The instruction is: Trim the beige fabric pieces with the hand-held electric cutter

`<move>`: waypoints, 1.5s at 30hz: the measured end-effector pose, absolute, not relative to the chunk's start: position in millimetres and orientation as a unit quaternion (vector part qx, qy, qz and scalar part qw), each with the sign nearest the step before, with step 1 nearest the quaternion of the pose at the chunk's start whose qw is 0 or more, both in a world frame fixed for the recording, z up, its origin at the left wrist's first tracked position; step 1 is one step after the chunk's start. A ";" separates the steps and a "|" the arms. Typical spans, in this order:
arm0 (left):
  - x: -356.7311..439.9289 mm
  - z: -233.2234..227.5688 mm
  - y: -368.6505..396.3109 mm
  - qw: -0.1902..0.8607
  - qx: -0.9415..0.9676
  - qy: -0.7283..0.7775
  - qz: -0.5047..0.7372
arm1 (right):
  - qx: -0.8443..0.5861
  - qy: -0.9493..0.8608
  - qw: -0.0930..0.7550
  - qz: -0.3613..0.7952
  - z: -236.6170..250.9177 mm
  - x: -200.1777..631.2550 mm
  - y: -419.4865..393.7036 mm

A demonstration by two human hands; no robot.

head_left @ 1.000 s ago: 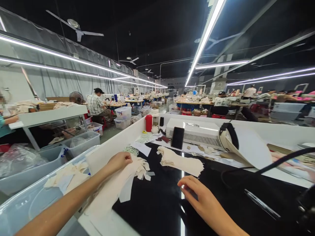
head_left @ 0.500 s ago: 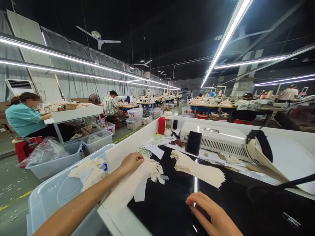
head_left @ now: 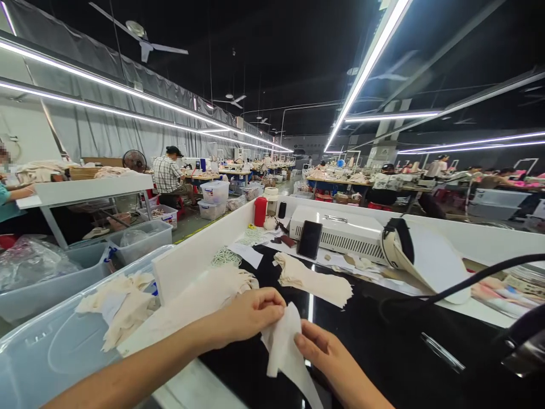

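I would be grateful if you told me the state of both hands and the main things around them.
Left hand: fingers closed on the cloth piece
Right hand: pinching its other edge
Cloth piece: bent, held between both hands
Cloth stack: lying flat, edges uneven
Phone: tilted back
Pen: lying down
Red container: upright
Near plastic bin: open, loose cloth inside
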State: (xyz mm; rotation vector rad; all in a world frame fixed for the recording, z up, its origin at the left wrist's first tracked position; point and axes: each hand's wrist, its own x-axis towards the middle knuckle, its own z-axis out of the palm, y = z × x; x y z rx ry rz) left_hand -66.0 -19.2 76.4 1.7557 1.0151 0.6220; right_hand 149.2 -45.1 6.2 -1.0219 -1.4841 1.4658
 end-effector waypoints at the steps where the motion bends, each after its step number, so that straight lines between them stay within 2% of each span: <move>1: -61.8 75.5 -21.7 0.499 0.717 0.417 0.253 | -0.388 -0.577 0.379 0.610 8.4 148.8 -49.1; 11: -49.0 65.9 -25.4 0.505 0.705 0.424 0.262 | -0.350 -0.524 0.392 0.670 15.3 147.6 -68.2; 16: -46.5 65.8 -23.2 0.486 0.716 0.422 0.271 | -0.379 -0.581 0.341 0.634 4.6 148.5 -66.9; 30: -46.1 57.9 -9.6 0.380 0.795 0.383 0.276 | -0.432 -0.624 0.286 0.585 -2.7 149.3 -72.6; 34: -49.4 68.9 -10.1 0.320 0.824 0.365 0.291 | -0.482 -0.658 0.305 0.492 -3.9 158.9 -62.3; 37: -51.4 68.1 -13.1 0.199 0.904 0.293 0.239 | -0.503 -0.699 0.319 0.396 -1.2 176.2 -54.2; 41: -45.8 40.5 -20.8 -0.014 0.984 0.117 0.137 | -0.522 -0.749 0.301 0.276 -1.2 201.1 -50.3; 45: -33.9 5.0 -28.4 -0.052 0.975 0.098 0.191 | -0.536 -0.784 0.261 0.172 -11.8 214.0 -49.2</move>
